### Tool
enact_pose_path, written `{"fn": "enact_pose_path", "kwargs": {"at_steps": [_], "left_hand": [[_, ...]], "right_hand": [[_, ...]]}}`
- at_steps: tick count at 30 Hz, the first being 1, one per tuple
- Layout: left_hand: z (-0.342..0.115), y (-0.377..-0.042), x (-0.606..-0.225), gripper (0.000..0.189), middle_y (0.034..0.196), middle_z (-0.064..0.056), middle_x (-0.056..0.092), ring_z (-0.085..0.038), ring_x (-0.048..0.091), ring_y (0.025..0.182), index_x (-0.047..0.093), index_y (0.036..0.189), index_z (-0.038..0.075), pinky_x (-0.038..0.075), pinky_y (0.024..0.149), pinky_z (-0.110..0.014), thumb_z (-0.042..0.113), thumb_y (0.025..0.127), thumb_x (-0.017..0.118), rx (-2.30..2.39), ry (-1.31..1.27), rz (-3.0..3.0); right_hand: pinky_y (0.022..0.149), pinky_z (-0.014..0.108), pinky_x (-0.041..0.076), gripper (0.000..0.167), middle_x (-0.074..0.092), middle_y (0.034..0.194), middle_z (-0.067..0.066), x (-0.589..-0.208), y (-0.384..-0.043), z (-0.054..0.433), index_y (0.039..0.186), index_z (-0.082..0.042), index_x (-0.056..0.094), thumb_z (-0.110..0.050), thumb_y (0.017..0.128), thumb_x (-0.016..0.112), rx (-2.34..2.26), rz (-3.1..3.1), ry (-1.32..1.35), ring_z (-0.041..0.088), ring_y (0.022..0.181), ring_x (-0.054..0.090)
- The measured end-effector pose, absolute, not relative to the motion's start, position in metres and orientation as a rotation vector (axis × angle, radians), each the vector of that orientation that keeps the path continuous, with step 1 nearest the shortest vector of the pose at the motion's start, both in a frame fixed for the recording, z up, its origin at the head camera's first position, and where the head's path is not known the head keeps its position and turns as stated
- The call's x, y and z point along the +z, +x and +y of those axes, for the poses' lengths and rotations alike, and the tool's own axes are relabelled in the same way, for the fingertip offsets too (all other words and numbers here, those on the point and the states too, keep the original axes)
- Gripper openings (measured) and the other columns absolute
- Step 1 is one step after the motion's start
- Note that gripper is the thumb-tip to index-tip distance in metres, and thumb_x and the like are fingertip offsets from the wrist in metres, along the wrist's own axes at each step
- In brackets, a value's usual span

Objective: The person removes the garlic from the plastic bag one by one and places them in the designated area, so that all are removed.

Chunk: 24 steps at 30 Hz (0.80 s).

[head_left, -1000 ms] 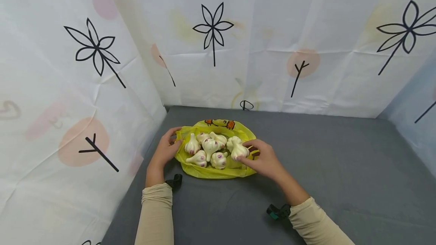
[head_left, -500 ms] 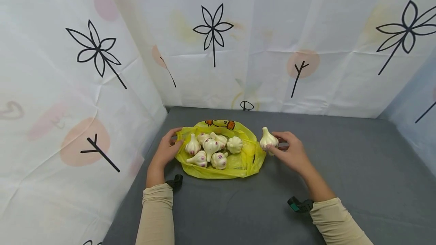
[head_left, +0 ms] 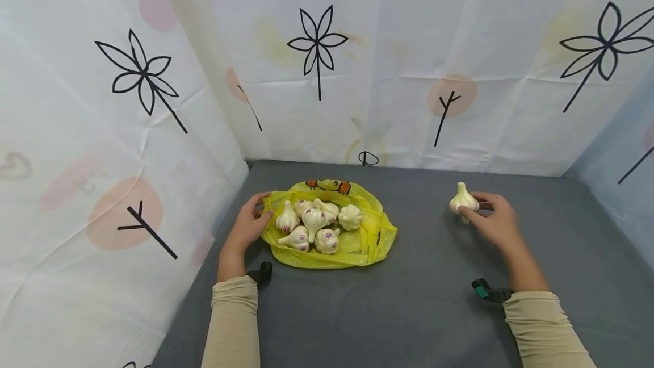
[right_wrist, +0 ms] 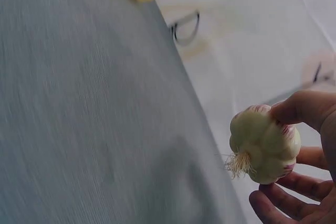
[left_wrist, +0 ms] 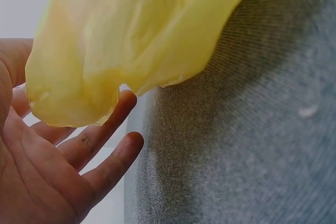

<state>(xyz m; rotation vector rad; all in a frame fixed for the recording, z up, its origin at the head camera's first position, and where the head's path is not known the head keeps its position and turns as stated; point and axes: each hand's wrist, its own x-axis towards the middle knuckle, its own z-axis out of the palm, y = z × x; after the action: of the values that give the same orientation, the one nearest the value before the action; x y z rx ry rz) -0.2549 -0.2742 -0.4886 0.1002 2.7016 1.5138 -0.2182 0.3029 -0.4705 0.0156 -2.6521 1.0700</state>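
A garlic bulb (head_left: pixel 464 200) with its stem upward is pinched between the thumb and fingers of my right hand (head_left: pixel 498 220), over the right part of the table. In the right wrist view, the garlic bulb (right_wrist: pixel 265 142) shows its stringy roots and purple streaks. Several other garlic bulbs (head_left: pixel 314 220) lie in the spread yellow plastic bag (head_left: pixel 375 243) left of centre. My left hand (head_left: pixel 248 221) is at the left rim of that bag. In the left wrist view, the fingers (left_wrist: pixel 113 163) are nearly straight beside the yellow plastic, which partly hides them.
The dark grey table (head_left: pixel 388 311) meets a white patterned cloth wall (head_left: pixel 388 112) at the back, with more cloth at both sides. A black wrist strap (head_left: pixel 491 291) is on the right wrist, and another black strap (head_left: pixel 263 273) on the left.
My right hand has carried a garlic bulb out from the bag's right side and across to the right. The left hand has stayed at the bag's left rim.
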Motion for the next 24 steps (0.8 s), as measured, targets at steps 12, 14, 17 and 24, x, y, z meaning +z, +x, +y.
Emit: {"fn": "enact_pose_path", "kwargs": {"at_steps": [12,14,17,24], "left_hand": [[-0.277,-0.256,-0.490,0.054,0.164,-0.026,0.037,-0.053,0.047,0.145,0.043,0.162,0.018,0.048,0.112,-0.065,0.025,0.110,0.059,1.508,0.100,2.716],[-0.277,-0.257,-0.490,0.054,0.164,-0.027,0.038,-0.053,0.048,0.145,0.043,0.162,0.017,0.048,0.112,-0.065,0.024,0.110,0.059,1.512,0.108,2.717],[-0.276,-0.256,-0.491,0.054,0.163,-0.027,0.038,-0.053,0.050,0.143,0.043,0.162,0.016,0.050,0.110,-0.065,0.023,0.110,0.059,1.518,0.117,2.715],[-0.275,-0.255,-0.491,0.054,0.163,-0.026,0.037,-0.053,0.049,0.144,0.043,0.161,0.017,0.049,0.112,-0.065,0.024,0.110,0.059,1.503,0.097,2.714]], "right_hand": [[0.088,0.069,0.052,0.064,0.048,0.142,0.040,-0.486,-0.221,0.343,0.149,0.013,0.048,-0.032,0.107,0.064,1.043,-2.725,-0.155,0.060,0.125,0.054],[0.089,0.070,0.051,0.064,0.047,0.143,0.040,-0.487,-0.221,0.344,0.149,0.013,0.048,-0.032,0.107,0.063,1.029,-2.734,-0.171,0.060,0.125,0.053],[0.089,0.071,0.050,0.064,0.046,0.143,0.040,-0.489,-0.219,0.345,0.149,0.013,0.048,-0.034,0.107,0.063,1.013,-2.748,-0.192,0.061,0.125,0.052],[0.088,0.070,0.051,0.066,0.045,0.144,0.041,-0.491,-0.218,0.346,0.150,0.013,0.047,-0.036,0.108,0.062,1.011,-2.768,-0.204,0.061,0.125,0.052]]}}
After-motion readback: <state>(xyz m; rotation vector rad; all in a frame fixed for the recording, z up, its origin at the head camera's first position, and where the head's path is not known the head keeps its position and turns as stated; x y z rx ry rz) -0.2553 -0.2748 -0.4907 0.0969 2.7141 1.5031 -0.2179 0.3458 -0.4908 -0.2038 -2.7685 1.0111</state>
